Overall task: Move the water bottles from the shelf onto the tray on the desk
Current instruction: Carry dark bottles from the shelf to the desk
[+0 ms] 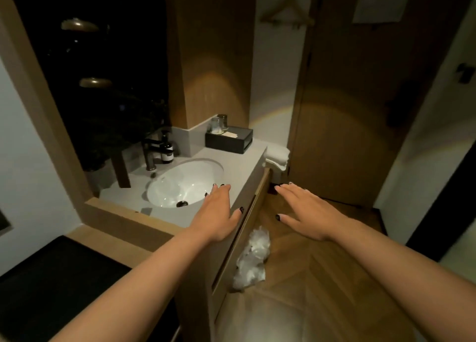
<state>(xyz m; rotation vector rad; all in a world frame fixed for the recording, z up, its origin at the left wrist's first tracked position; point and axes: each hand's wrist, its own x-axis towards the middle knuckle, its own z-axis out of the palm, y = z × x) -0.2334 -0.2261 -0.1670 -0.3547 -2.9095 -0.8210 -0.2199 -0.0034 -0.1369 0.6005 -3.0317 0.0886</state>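
Bottles, shelf and tray were all out of view; nothing looked moved yet. Left hand (217,211) and right hand (306,211) hovered empty, fingers straight, near the washbasin (180,184).

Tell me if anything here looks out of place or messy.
One thing stands out: a crumpled clear plastic bag lies on the wooden floor beside the vanity cabinet, like dropped litter. Items on the counter stand tidy.
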